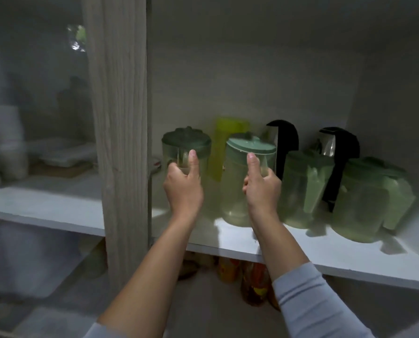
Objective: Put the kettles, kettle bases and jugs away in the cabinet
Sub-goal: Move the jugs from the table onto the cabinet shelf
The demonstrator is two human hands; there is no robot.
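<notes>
Both hands are inside the cabinet, each on a clear jug with a green lid. My left hand [183, 184] grips the handle of the leftmost jug [186, 147], thumb up along it. My right hand [261, 181] grips the handle of the second jug [242, 189], thumb raised toward its pale green lid. Both jugs stand on the white shelf [301, 254]. To the right stand two more green-lidded jugs [303, 189] [364, 201]. Behind them are two steel kettles with black handles [285, 142] [337, 145]. A yellow-green jug [228, 132] stands at the back.
A pale wooden cabinet post [120, 142] stands just left of my left hand. Beyond it, the left compartment holds blurred white containers [6, 142]. Bottles and jars [252, 276] sit on the lower level under the shelf. The cabinet's right wall [398, 106] closes in the jugs.
</notes>
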